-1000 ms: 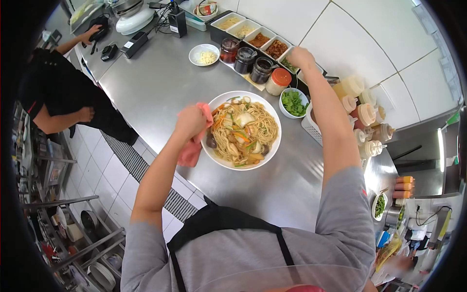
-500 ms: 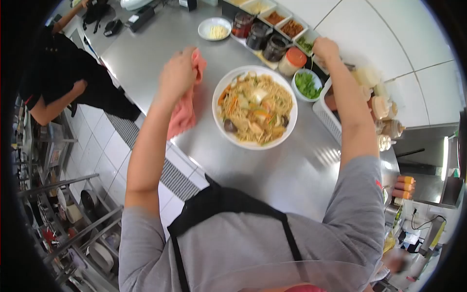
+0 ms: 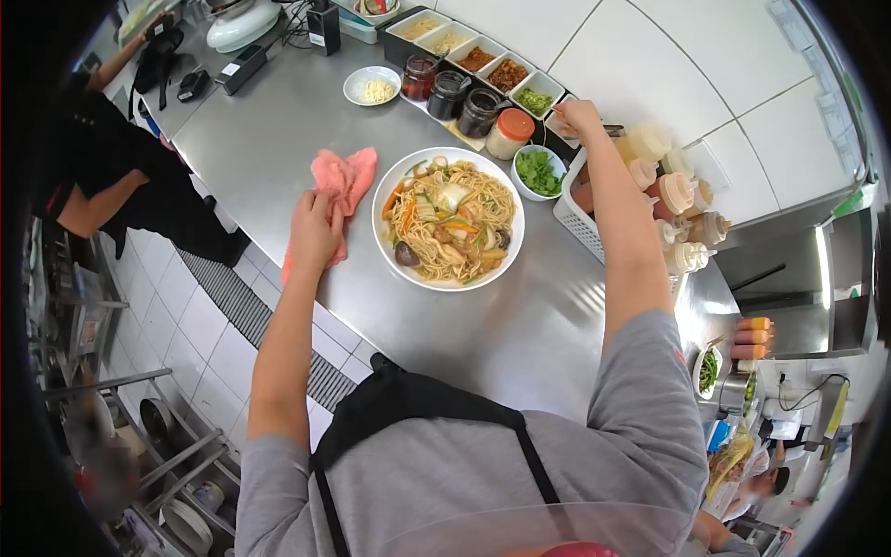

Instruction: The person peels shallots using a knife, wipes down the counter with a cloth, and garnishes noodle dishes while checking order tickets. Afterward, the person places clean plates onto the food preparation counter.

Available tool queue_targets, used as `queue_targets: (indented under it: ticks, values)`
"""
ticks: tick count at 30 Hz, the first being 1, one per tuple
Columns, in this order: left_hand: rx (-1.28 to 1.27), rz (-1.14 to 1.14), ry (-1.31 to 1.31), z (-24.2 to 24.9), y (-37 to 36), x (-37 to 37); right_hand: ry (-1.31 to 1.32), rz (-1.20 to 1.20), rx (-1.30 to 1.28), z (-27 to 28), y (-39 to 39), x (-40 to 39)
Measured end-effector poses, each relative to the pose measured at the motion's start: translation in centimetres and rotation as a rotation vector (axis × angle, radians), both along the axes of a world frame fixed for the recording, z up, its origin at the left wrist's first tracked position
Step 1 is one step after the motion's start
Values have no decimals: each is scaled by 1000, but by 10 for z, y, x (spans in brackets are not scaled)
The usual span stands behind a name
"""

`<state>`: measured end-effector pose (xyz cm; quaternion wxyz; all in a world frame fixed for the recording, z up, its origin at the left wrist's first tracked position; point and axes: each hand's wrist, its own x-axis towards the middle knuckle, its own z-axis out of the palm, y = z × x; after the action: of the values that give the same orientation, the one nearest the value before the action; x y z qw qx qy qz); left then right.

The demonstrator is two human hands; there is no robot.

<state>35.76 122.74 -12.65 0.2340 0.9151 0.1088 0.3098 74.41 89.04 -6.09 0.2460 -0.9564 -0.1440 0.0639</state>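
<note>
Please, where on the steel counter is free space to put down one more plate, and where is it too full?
Free: the steel counter between the noodle plate and the near edge, and left of the small white dish, beyond the pink cloth. Crowded: the back row of jars and the squeeze bottles.

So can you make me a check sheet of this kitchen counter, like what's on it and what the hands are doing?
Surface: steel counter, shiny, bare near the front edge.
Job's things: white plate of noodles with vegetables; pink cloth lying beside it on the counter.
Clutter: bowl of green herbs, dark jars, topping trays, squeeze bottles in a white basket.
Hands: left hand rests on the pink cloth; right hand reaches to the topping trays, fingers closed, what it holds is hidden.
Cables: black cords by devices at the far end.
Surroundings: white wall tiles, another person in black on the left.
</note>
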Motion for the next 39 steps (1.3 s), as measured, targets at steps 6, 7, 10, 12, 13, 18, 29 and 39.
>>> queue_targets:
  ticks: [6,7,10,12,13,18,29,39]
  values:
    - [-1,-1,-47,-1,0,-1,185,-327,564,40,15,-56]
    - [-5,8,-31,-3,1,-2,202,-324,557,53,18,-72]
    - [52,5,-72,-3,2,0,190,-283,541,85,18,-99]
    - [29,3,-80,-3,1,0,195,-96,467,96,10,-106]
    - [21,7,-68,-4,2,0,207,-96,458,103,12,-123]
    - [50,6,-87,-8,5,0,187,214,424,71,12,-198]
    - [14,38,-64,-8,4,-2,-635,419,-110,86,25,-293]
    - [-454,-153,336,51,-30,19,-382,358,13,72,17,-285]
